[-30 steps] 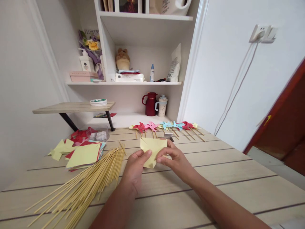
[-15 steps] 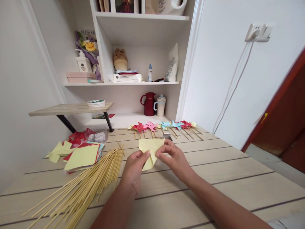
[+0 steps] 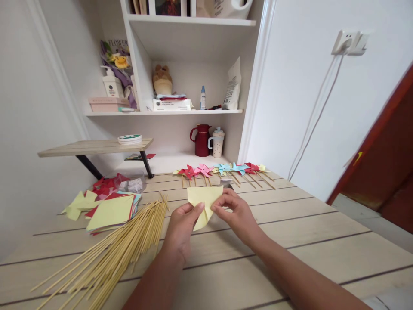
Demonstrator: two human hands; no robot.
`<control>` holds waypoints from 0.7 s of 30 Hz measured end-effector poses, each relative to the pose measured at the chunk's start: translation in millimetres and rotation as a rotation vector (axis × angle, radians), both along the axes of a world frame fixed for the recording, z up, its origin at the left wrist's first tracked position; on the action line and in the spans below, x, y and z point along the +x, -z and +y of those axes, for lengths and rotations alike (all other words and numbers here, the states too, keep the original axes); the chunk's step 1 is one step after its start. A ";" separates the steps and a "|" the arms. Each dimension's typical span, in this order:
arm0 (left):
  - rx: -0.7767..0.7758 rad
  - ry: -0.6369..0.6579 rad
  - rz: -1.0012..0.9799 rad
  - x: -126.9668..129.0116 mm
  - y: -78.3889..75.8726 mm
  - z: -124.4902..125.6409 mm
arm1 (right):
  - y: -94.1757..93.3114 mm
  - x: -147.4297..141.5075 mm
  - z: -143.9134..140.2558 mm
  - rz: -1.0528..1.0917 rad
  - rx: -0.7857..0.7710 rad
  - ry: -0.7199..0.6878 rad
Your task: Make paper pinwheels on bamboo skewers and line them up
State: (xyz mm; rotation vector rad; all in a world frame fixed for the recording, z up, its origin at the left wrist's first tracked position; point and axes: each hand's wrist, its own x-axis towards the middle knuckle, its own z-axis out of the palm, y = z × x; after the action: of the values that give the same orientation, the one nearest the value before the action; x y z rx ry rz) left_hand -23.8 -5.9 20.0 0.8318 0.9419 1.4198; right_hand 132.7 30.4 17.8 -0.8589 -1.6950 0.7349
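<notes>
A folded yellow paper (image 3: 204, 199) is held just above the wooden table (image 3: 306, 241), pinched from both sides. My left hand (image 3: 182, 226) grips its lower left edge with thumb and fingers. My right hand (image 3: 237, 212) pinches its right side near the fold. A large spread of thin bamboo sticks (image 3: 109, 254) lies to the left of my left forearm. A stack of coloured paper squares (image 3: 111, 211), yellow on top, sits beyond the sticks. A row of finished paper pinwheels (image 3: 222, 171) on sticks lies at the table's far edge.
Red and yellow paper scraps (image 3: 97, 189) and a clear plastic bag (image 3: 132, 183) lie at the far left. A raised wooden shelf (image 3: 93, 147) holds a round tin. White shelving behind holds a red jug (image 3: 201, 140), a cup, bottles and a bag. A red door (image 3: 380, 155) stands at right.
The paper has been folded narrower and its lower tip now points down to the left. Both hands stay on it, shifted slightly left.
</notes>
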 end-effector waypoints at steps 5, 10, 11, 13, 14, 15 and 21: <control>0.006 -0.021 0.028 1.1 -2.7 -0.7 | -0.5 -0.5 -0.6 -0.018 0.003 0.010; 0.022 -0.064 0.117 -0.1 -4.0 0.3 | 1.8 1.0 0.2 0.003 0.020 0.049; 0.030 -0.083 0.152 -0.8 -3.6 1.1 | 1.7 2.3 0.8 0.018 0.048 0.078; 0.048 -0.145 0.287 -2.2 -2.4 3.1 | 0.3 6.0 1.8 0.034 0.139 0.152; 0.071 -0.183 0.383 -2.9 -1.7 4.2 | -1.0 8.2 2.3 0.026 0.187 0.181; 0.108 -0.220 0.489 -3.6 -1.0 5.0 | -2.5 10.3 2.7 0.008 0.226 0.200; 0.412 -0.311 0.890 -3.5 -0.6 5.6 | -5.5 15.7 6.0 -0.179 0.288 0.158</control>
State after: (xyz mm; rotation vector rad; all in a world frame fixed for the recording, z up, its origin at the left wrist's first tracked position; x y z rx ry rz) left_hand -27.3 -0.3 20.6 1.7686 1.5091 1.5410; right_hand 148.5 36.4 23.3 -0.8614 -1.8126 0.3043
